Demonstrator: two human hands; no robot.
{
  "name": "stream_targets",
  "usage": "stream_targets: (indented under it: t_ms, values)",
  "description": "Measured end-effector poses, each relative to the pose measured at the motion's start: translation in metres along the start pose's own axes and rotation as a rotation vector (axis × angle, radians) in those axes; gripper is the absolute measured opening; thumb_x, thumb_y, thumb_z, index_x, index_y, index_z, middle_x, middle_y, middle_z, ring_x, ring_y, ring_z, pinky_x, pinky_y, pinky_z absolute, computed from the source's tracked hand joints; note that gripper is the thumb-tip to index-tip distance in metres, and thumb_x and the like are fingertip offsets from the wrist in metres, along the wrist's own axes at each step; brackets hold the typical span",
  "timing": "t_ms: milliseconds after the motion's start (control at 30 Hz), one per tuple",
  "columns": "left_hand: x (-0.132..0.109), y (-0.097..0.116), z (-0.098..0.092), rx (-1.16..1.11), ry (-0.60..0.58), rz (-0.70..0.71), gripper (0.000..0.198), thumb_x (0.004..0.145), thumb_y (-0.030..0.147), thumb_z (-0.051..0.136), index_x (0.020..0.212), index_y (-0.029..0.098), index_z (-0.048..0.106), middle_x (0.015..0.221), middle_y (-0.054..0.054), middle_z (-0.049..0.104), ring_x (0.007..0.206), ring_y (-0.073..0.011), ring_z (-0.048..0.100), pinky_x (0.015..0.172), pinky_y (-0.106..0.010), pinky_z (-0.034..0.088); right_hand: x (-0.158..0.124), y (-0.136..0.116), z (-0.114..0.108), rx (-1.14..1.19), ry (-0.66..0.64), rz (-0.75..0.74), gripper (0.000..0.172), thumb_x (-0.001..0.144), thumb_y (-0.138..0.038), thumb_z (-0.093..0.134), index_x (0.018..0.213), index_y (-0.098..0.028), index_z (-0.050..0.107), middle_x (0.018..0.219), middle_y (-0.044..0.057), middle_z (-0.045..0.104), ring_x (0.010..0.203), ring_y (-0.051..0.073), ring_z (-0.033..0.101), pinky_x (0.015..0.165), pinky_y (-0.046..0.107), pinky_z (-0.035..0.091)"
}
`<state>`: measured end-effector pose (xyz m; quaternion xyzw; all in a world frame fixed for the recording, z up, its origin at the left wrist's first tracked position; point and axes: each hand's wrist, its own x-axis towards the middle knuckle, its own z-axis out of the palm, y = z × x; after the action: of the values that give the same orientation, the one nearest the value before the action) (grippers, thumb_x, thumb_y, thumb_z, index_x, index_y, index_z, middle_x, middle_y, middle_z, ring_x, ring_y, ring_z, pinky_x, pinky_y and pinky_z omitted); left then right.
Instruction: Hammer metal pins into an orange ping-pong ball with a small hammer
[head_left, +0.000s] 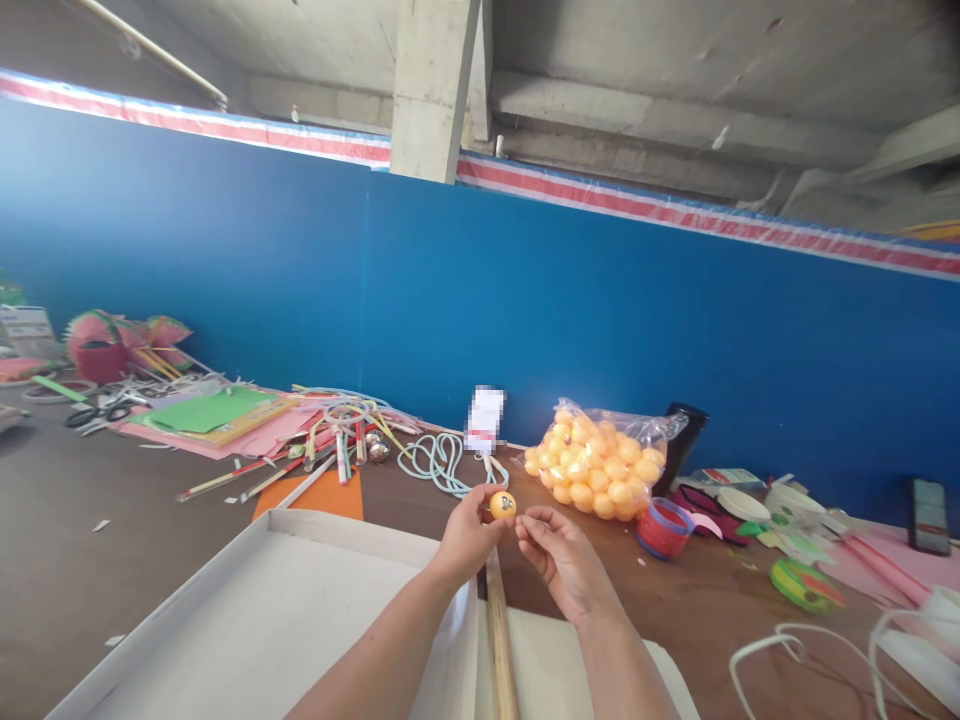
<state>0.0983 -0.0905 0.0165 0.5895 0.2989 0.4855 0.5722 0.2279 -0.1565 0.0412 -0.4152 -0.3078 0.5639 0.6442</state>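
Observation:
Between the fingertips of my left hand (469, 530) is an orange ping-pong ball (502, 505) with a dark printed mark facing me. My right hand (559, 560) is closed in a pinch just to the right of the ball; whatever its fingertips hold is too small to name. Below both hands a wooden stick (500, 640) runs toward me, beside a shallow white box lid (300, 610). Beyond my right hand, a clear plastic bag (596, 460) full of similar orange balls rests on the brown table.
Coiled pale-blue cord (439, 465) and a pixelated card lie behind my hands. Paper sheets (217, 410), sticks and scissors (101, 410) spread over the left. On the right are a red-and-blue tape roll (665, 527), a green tape roll (806, 585), white cable and a phone (928, 515). A blue partition (637, 320) stands behind.

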Motion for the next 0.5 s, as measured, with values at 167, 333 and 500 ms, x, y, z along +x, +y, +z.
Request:
stream_targets:
  t_ms: [167,333,500]
  values:
    - [0.0006,0.0037,-0.0003,-0.133,-0.080,-0.029,0.051,0.064,0.027,0.071,0.110,0.017,0.053,0.094,-0.007,0.062,0.081,-0.0173,0.059,0.073,-0.031,0.049,-0.0009,0.0004,0.0006,-0.063,0.021,-0.002,0.017,0.069,-0.023,0.072,0.080,-0.016,0.062,0.076,0.001,0.065,0.064,0.007,0.060,0.055,0.014,0.053]
    - [-0.0005,0.0089,-0.0004,-0.221,-0.149,-0.069,0.056,0.062,0.030,0.073,0.112,0.014,0.054,0.096,-0.010,0.063,0.082,-0.0185,0.060,0.076,-0.033,0.049,0.0001,0.0000,0.0025,-0.077,0.025,-0.021,0.019,0.068,-0.026,0.073,0.082,-0.017,0.063,0.071,-0.001,0.063,0.057,0.005,0.056,0.049,0.011,0.050]
    - [-0.0016,0.0080,-0.0009,-0.251,-0.181,-0.079,0.057,0.061,0.029,0.074,0.113,0.014,0.054,0.096,-0.009,0.064,0.080,-0.0173,0.060,0.076,-0.032,0.048,-0.0005,0.0000,0.0026,-0.073,0.013,-0.017,0.022,0.065,-0.029,0.074,0.082,-0.018,0.065,0.070,-0.002,0.063,0.054,0.004,0.053,0.046,0.011,0.047]
